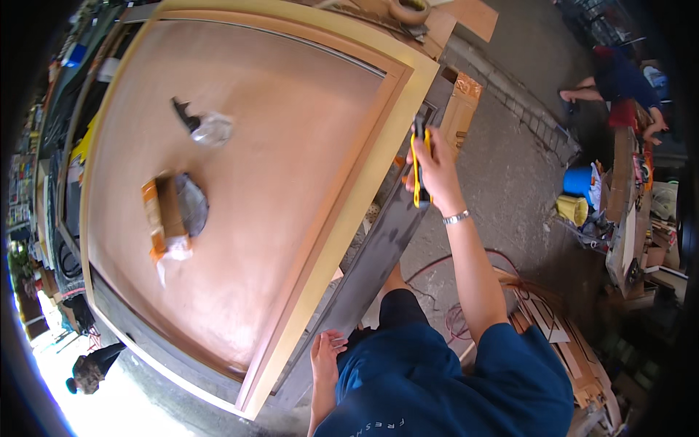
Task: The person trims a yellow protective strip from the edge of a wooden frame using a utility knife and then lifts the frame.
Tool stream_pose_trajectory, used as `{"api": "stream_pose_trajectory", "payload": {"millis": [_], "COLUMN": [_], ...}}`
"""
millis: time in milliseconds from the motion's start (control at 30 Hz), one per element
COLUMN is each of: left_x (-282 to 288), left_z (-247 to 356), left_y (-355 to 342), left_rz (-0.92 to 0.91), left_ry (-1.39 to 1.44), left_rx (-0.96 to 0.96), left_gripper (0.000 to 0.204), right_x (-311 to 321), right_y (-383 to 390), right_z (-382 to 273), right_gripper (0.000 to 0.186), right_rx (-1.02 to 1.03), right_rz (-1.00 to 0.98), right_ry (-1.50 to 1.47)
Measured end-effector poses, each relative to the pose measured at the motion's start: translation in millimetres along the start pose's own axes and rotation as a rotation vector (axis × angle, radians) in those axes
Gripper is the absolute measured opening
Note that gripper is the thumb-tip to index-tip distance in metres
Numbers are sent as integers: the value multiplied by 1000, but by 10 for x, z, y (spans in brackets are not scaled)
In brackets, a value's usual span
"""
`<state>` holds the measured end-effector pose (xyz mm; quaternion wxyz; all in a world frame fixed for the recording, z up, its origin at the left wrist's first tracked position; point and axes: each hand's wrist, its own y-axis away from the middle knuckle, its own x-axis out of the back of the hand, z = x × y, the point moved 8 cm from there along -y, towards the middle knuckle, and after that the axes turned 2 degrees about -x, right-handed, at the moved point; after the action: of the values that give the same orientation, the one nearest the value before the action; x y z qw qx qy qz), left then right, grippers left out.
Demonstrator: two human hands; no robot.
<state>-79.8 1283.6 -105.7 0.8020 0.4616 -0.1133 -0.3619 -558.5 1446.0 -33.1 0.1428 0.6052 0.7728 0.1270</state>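
Observation:
My right hand (437, 171) is closed around a yellow and black utility knife (418, 171), held upright just past the right edge of a large framed wooden panel (291, 146). Whether its blade is out I cannot make out. My left hand (328, 353) hangs low beside the panel's near corner, fingers loosely bent and apart, with nothing in it. On the panel lies a torn cardboard box (166, 211) with orange tape, against a round clear plastic piece (192, 205). Farther off rests a black piece (185, 115) with crumpled clear plastic (212, 130).
A dark grey beam (364, 269) runs along the panel's right side. A red hose (502, 255) crosses the floor near wood offcuts (568, 349). At the right are a blue bucket (578, 180) and a cluttered bench (619, 211); another person (630, 80) is beyond.

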Motion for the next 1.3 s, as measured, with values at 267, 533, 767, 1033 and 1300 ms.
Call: {"api": "stream_pose_trajectory", "payload": {"millis": [267, 533, 767, 1033, 1300], "left_x": [-781, -732, -571, -541, -824], "left_z": [184, 194, 330, 247, 371], "left_y": [-396, -423, -564, -550, -595], "left_rz": [251, 400, 487, 473, 412], "left_ry": [481, 492, 532, 543, 649], "left_rx": [197, 306, 140, 155, 289], "left_gripper": [52, 47, 40, 40, 47], "right_x": [524, 535, 652, 392, 653], "right_y": [-1524, -1942, -2034, -1684, -2319], "right_z": [-310, -426, -436, -299, -848], "right_gripper": [30, 36, 38, 42, 32], "right_rx": [36, -42, -50, -169, 332], "right_rz": [331, 375, 412, 273, -11], "right_ry": [102, 271, 255, 307, 1096]}}
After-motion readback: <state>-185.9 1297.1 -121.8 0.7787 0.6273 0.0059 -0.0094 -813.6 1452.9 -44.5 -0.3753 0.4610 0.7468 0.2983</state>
